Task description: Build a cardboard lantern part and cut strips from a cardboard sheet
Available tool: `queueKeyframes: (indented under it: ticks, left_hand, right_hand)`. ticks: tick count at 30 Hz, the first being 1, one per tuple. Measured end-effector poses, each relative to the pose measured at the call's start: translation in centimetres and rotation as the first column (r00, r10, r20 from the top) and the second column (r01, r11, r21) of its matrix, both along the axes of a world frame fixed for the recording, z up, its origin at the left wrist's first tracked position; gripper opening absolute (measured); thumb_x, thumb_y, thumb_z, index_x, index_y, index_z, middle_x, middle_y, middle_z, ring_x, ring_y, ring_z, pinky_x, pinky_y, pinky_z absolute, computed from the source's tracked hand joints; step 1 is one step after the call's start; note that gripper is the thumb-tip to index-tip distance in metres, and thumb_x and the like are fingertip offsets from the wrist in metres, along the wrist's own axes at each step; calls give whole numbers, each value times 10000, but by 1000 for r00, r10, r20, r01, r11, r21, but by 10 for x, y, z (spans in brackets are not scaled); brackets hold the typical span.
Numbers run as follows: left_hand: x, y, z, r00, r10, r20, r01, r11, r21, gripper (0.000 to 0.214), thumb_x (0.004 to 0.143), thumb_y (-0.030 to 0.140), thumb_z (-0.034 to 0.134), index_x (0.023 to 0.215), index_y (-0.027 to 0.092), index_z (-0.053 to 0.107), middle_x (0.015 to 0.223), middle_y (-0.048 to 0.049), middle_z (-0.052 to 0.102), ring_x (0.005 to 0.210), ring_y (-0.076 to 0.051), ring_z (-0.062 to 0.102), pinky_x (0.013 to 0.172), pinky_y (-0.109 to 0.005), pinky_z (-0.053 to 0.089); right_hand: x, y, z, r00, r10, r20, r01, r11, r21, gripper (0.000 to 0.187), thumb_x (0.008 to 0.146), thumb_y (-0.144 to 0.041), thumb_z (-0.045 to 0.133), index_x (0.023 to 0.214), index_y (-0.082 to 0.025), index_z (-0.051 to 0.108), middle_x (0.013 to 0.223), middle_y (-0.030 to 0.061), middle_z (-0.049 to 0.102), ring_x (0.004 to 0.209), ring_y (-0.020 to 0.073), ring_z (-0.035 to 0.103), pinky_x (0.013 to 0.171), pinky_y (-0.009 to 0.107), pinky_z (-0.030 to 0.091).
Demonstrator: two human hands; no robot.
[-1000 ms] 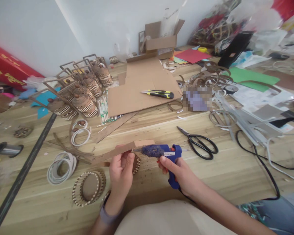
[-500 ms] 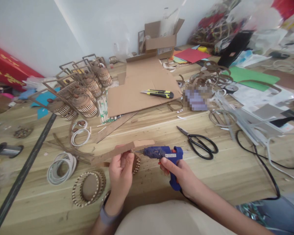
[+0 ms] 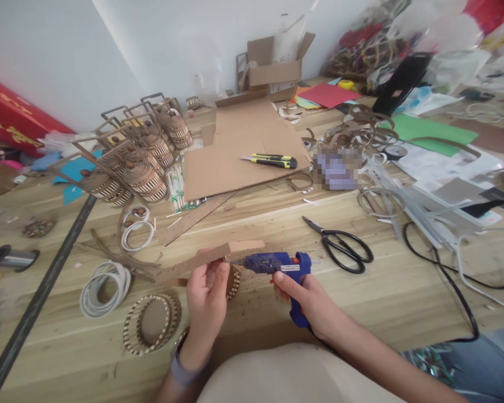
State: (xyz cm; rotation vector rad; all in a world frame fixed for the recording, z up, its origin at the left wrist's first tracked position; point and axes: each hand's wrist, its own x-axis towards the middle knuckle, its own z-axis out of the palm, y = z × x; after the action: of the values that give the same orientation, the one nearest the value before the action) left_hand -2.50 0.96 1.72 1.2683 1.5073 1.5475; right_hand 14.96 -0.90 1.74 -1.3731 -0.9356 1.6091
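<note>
My left hand (image 3: 206, 296) grips a long brown cardboard strip (image 3: 218, 253), held level above the wooden table (image 3: 277, 224). My right hand (image 3: 306, 302) is closed round a blue hot glue gun (image 3: 279, 264), forefinger along its body. The gun's nozzle points left and touches the underside of the strip close to my left fingers. Behind my left hand, partly hidden, sits a small round slatted cardboard piece (image 3: 234, 280). A round slatted ring base (image 3: 152, 322) lies on the table to the left of my left wrist.
Black scissors (image 3: 340, 246) lie right of the gun. A yellow-black utility knife (image 3: 271, 161) rests on flat cardboard (image 3: 239, 151). Finished slatted lantern-like models (image 3: 138, 162) stand at the left, white rings (image 3: 105, 282) near them. A black cable (image 3: 445, 274) runs at the right.
The glue gun has crept slightly left along the strip; both hands otherwise hold the same pose.
</note>
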Motion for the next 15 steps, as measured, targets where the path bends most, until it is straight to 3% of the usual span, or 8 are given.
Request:
queueKeyframes:
  ticks: [9, 15]
  left_hand:
    - [-1, 0, -3, 1000, -13, 29, 13, 1000, -3, 335, 796, 480, 718, 926, 178, 655, 888, -58, 735, 835, -191, 704, 787, -284, 578]
    - [1, 1, -3, 999, -16, 52, 16, 1000, 6, 349, 787, 491, 725, 918, 175, 658, 885, -58, 735, 820, -188, 707, 779, -283, 586]
  right_hand:
    - [-3, 4, -4, 999, -21, -24, 21, 1000, -22, 618, 583, -801, 676, 605, -217, 475, 563, -41, 452, 543, 110, 401, 555, 271, 329]
    - [-3, 4, -6, 999, -48, 16, 47, 996, 71, 555, 634, -749, 687, 623, -201, 596, 642, 15, 584, 643, 146, 511, 636, 284, 411]
